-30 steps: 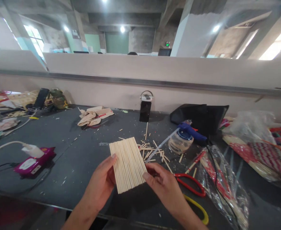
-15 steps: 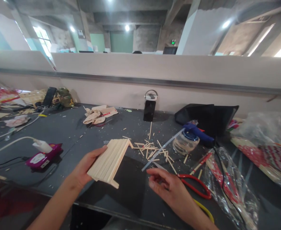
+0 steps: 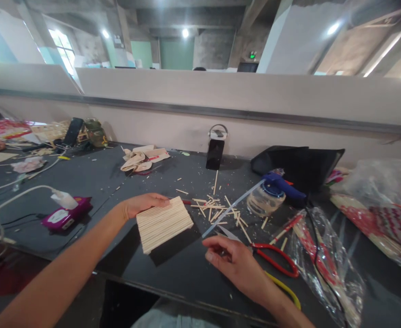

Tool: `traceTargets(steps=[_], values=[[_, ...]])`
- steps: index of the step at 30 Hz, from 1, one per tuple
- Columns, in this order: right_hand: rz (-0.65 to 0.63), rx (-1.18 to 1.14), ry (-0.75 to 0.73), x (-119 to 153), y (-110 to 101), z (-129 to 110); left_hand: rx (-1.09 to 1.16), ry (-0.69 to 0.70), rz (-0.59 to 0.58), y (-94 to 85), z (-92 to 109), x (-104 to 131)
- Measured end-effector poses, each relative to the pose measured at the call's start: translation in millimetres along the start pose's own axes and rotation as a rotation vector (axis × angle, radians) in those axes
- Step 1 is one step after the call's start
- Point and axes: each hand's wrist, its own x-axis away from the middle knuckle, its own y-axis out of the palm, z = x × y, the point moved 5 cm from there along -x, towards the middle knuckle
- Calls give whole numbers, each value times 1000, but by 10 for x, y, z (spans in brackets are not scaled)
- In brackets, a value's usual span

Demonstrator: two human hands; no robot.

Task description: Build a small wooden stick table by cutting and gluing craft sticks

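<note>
A flat panel of pale wooden sticks (image 3: 164,223) is tilted above the dark table, its ribbed face showing. My left hand (image 3: 145,203) grips it along its upper left edge. To its right, my right hand (image 3: 229,259) hovers with curled fingers, thumb and forefinger apart, nothing between them. Just beyond that hand are a clear glue stick (image 3: 232,207) and scissors with red and yellow handles (image 3: 277,259). Short loose sticks (image 3: 214,209) lie scattered behind the panel.
A blue glue gun (image 3: 284,187) rests on a clear jar (image 3: 266,202). A phone (image 3: 215,154) stands near the partition. Plastic-wrapped packs (image 3: 326,264) lie right; a purple power strip (image 3: 67,214) and cables lie left. Crumpled brown paper (image 3: 142,159) is farther back.
My left hand has turned the panel, so its broad ribbed face shows more and its projecting end piece no longer shows. My right hand has shifted slightly left and stays empty.
</note>
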Motion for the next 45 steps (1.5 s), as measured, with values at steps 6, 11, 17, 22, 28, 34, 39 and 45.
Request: traceTargets(steps=[6,11,17,22,28,34,39,45], values=[[-6,-25,-13,-109,-30,-1,-117,132,194,-161,99,64],[39,-179,38,-232,-41,53,-161,367,660,-384,-59,610],[123,-241,-17,-481,12,145,-95,318,899,-85,-743,1072],[78,-230,-25,-582,125,140,-96,300,837,123,-892,988],[30,-192,-69,-610,204,42,-152,301,794,128,-812,895],[14,-161,-76,-615,202,52,-58,305,779,153,-769,894],[-12,-143,-100,-583,242,4,-49,306,760,162,-761,885],[16,-138,-69,-600,222,8,-81,299,713,146,-741,891]])
